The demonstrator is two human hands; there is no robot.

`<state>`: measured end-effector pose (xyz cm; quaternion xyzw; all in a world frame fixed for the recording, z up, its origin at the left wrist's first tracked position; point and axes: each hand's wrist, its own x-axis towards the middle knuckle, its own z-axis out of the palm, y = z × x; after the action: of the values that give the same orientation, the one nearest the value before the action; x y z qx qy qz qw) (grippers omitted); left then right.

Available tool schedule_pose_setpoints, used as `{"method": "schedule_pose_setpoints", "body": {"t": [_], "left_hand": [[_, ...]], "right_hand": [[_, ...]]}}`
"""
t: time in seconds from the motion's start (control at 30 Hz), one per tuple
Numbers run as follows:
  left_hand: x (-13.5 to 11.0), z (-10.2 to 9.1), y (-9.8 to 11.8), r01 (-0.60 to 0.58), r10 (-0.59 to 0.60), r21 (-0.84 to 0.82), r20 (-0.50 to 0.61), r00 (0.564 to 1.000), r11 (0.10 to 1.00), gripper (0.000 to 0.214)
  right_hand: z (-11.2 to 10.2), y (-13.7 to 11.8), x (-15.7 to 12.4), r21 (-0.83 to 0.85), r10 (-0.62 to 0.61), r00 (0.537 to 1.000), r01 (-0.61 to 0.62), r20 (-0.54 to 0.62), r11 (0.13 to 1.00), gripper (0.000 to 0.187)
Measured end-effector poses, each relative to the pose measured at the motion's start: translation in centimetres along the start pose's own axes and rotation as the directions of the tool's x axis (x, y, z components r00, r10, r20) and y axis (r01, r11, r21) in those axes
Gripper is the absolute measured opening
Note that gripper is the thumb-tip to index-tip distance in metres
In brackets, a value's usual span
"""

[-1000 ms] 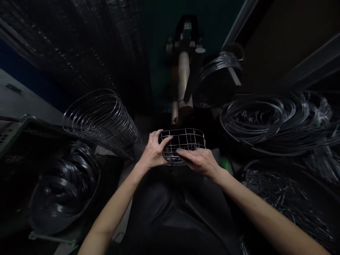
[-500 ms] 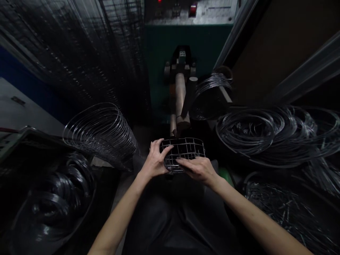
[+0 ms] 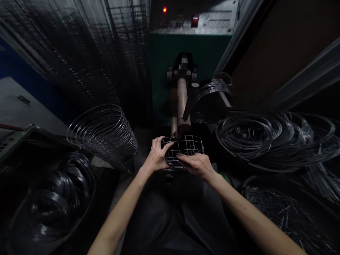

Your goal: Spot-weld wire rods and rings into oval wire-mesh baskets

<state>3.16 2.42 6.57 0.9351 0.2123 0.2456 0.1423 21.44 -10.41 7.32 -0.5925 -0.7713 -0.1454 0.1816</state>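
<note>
A small wire-mesh basket point(image 3: 190, 145) of thin metal rods sits in front of me at the centre, just below the tip of a machine's long horizontal arm point(image 3: 181, 102). My left hand point(image 3: 157, 156) grips the basket's left end, fingers curled over its rim. My right hand point(image 3: 197, 164) lies over the near side of the basket with its fingers pressed onto the wires. The basket's lower edge is hidden behind both hands.
A green machine point(image 3: 191, 46) with a lit red lamp point(image 3: 164, 9) stands behind. A row of wire rings point(image 3: 103, 132) lies left, coils of dark wire point(image 3: 268, 138) right, a stack of rings point(image 3: 53, 205) lower left, and cut wire pieces point(image 3: 287, 212) lower right.
The view has tilted up, so more of the machine's control panel shows. The basket and both hands have moved a little nearer to the tip of the machine arm; the grip is the same.
</note>
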Motion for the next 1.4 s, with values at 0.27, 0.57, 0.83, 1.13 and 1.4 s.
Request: {"method": "schedule_pose_setpoints", "body": {"t": [0.27, 0.57, 0.83, 1.13, 1.4], "left_hand": [[0.7, -0.1, -0.5, 0.029, -0.027, -0.025, 0.054, 0.998, 0.999, 0.086], [1.1, -0.1, -1.0, -0.002, 0.003, -0.033, 0.048, 0.999, 0.999, 0.086], [2.2, -0.5, -1.6, 0.015, -0.013, -0.039, 0.073, 0.997, 0.999, 0.090], [4.3, -0.2, -3.3, -0.026, 0.026, -0.016, 0.043, 0.999, 1.000, 0.090], [5.1, 0.0, -4.1, 0.009, -0.008, -0.011, 0.067, 0.998, 1.000, 0.093]], "right_hand": [[0.3, 0.3, 0.6, 0.042, 0.043, 0.999, -0.043, 0.007, 0.998, 0.025], [0.3, 0.4, 1.0, 0.106, 0.118, 0.991, -0.124, 0.065, 0.987, 0.025], [0.0, 1.0, 2.1, 0.086, 0.155, 0.983, -0.163, 0.094, 0.983, 0.026], [0.8, 2.2, 2.4, 0.080, 0.214, 0.977, -0.215, 0.022, 0.973, 0.025], [0.9, 2.6, 2.0, 0.059, 0.351, 0.933, -0.348, -0.080, 0.936, 0.022]]}}
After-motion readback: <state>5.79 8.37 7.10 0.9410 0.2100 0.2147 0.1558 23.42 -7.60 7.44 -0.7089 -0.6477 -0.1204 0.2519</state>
